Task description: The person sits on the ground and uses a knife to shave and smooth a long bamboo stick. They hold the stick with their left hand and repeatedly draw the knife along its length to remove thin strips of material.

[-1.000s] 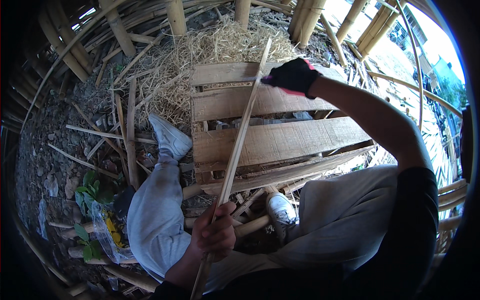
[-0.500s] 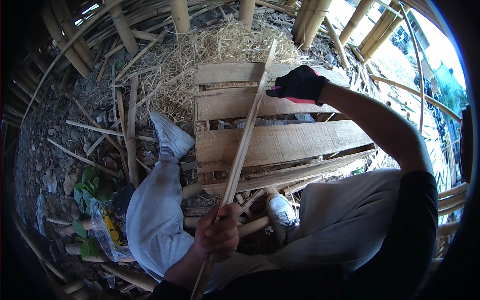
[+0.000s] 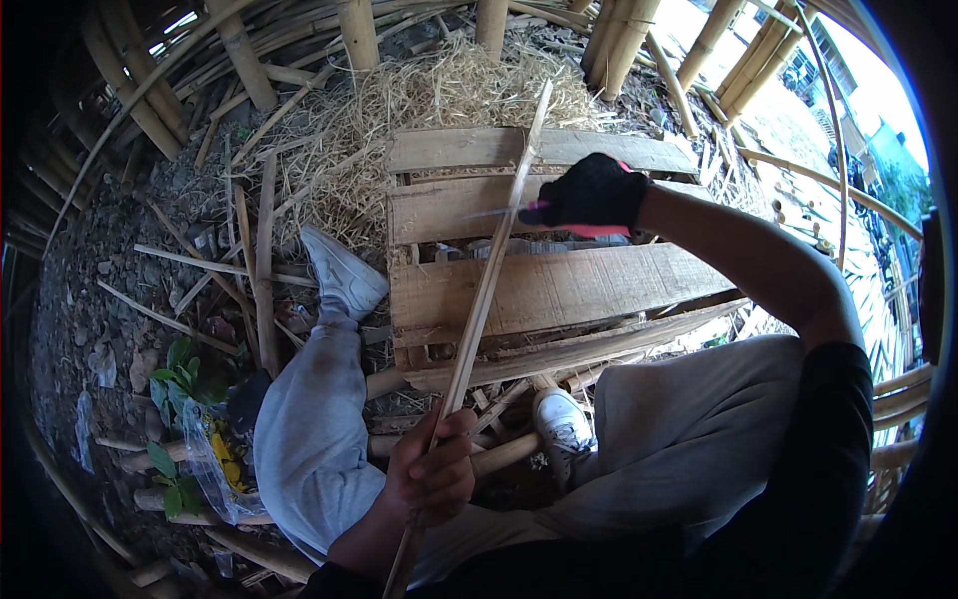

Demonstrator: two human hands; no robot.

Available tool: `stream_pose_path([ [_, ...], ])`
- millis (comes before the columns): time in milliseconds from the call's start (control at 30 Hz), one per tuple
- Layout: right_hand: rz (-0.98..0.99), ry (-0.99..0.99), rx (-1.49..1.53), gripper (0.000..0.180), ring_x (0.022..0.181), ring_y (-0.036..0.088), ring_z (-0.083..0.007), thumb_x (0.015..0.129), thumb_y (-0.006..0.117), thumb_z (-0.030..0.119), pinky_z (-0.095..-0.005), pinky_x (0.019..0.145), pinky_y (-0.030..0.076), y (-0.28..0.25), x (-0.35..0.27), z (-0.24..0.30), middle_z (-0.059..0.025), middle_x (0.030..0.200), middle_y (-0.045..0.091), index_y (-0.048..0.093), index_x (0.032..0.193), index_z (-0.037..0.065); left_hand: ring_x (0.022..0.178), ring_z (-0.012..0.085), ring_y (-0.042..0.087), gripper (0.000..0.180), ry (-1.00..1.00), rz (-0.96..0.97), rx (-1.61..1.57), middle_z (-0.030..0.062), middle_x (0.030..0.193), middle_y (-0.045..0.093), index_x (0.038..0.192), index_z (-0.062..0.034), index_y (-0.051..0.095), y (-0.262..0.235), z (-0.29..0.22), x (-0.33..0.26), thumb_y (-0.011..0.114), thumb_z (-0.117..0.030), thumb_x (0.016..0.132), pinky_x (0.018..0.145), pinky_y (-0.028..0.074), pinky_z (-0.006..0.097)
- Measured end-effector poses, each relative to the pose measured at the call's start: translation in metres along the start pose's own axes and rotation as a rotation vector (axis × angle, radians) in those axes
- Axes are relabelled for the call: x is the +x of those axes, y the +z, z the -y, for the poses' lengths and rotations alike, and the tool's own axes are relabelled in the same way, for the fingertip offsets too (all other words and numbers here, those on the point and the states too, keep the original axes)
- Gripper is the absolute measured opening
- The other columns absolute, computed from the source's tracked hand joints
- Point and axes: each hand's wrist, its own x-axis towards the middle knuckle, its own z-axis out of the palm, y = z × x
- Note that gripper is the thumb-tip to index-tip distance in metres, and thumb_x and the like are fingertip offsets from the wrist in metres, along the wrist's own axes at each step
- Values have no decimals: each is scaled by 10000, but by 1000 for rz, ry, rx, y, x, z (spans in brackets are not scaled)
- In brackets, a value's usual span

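Note:
A long thin bamboo strip (image 3: pixel 484 299) runs from my lap up across a wooden pallet (image 3: pixel 579 285). My left hand (image 3: pixel 434 474) is bare and grips the strip's near end above my knees. My right hand (image 3: pixel 589 195) wears a black glove with a pink edge and is closed on a tool with a pinkish handle. Its blurred blade (image 3: pixel 496 213) touches the strip about two thirds of the way up. The far tip of the strip reaches the pile of straw (image 3: pixel 439 90).
My legs in grey trousers and white shoes (image 3: pixel 344 275) (image 3: pixel 564 424) rest against the pallet. Thick bamboo poles (image 3: pixel 239 50) stand around the back. Split strips and scraps (image 3: pixel 261 260) litter the dirt at left, beside a green plant (image 3: pixel 180 369) and a plastic bag (image 3: pixel 215 464).
My gloved right hand has slid down the strip toward me, from near its far end to the second pallet board. My left hand keeps its grip.

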Motion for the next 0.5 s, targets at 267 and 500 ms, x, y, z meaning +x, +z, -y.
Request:
stream_pose_path([
  [267,-9,129,-37,634,890,713,-297,1035,324,664,-401,809,559,8,4,-15,-82,886,740,754,1011,198,338,111,484,341,-29,-34,-48,42,596,520,998,-76,437,-2,-6,0,265,-336,1136,274,398,217],
  [500,-25,204,-60,618,925,705,-270,1026,354,664,-398,845,548,4,10,-67,-59,966,750,760,997,199,341,106,491,335,-29,-40,-13,47,594,520,995,-70,438,3,-5,1,275,-327,1134,277,405,212],
])
